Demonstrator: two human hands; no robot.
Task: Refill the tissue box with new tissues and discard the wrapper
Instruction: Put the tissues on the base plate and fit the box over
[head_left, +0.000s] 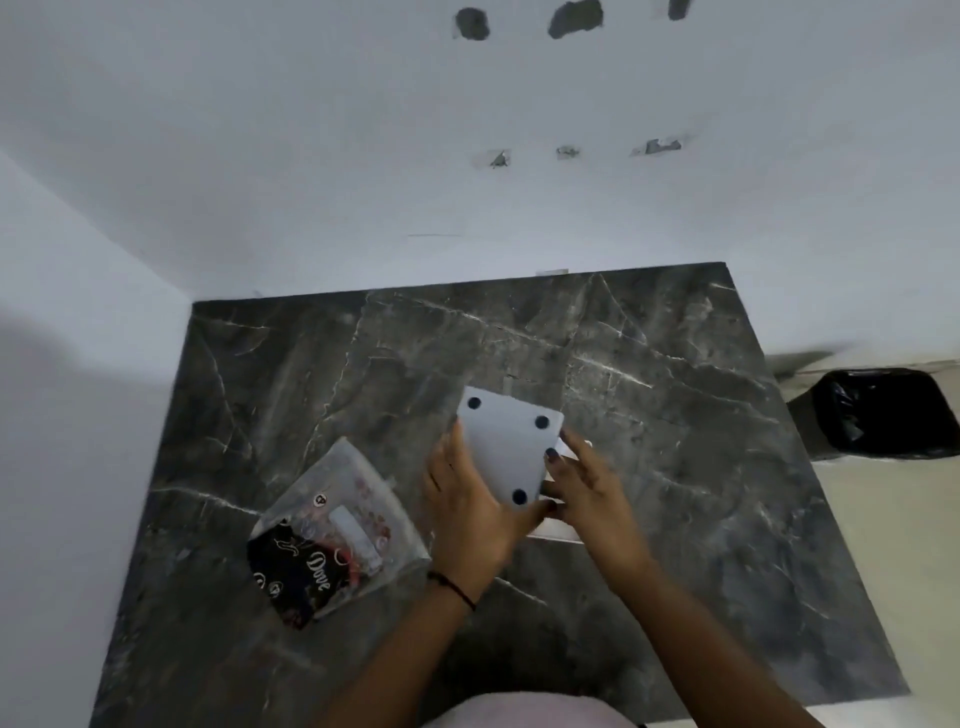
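Note:
A white square tissue box (506, 447) lies bottom-up in the middle of the dark marble table (675, 441), its base panel showing dark round feet at the corners. My left hand (467, 509) grips the panel's left and near edge. My right hand (587, 488) holds the box's right side, fingers on the near right corner. The rest of the box is mostly hidden under the panel and my hands. A clear plastic wrapper (337, 530) with a black printed part lies flat on the table, to the left of my left hand.
A bin lined with a black bag (883, 410) stands on the floor beyond the table's right edge. White walls close in the table at the back and on the left. The table's near edge is at my body.

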